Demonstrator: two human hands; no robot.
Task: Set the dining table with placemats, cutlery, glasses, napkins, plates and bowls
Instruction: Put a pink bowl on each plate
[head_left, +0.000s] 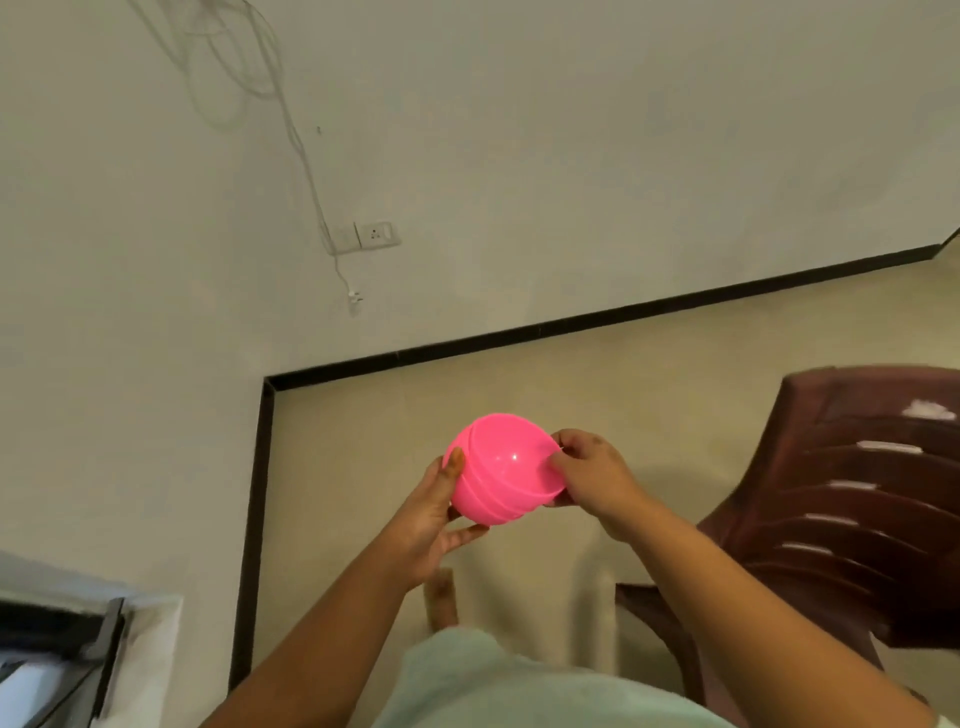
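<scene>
Stack of pink plastic bowls (506, 467) held in mid-air over the tiled floor (571, 374), in front of the person's body, tipped so the open mouth faces right and toward the camera. Left hand (431, 525) cups the stack from below and the left side, thumb up along the outer wall, fingers curled under; likely the support grip. Right hand (589, 475) pinches the rim on the right edge, thumb inside the mouth; looks like it is about to peel the inner bowl out of the nest, my guess only. Ridged steps on the outside suggest about three nested bowls, exact count unclear. Dining table not in view, so bowls not yet placed. Counts: two hands, one bowl stack, one dark brown plastic chair (852, 499) at right, one wall socket (375, 235) with one white cable (306, 166) hanging beside it, unplugged end dangling. Dark window frame (62, 634) bottom left, blurred.
</scene>
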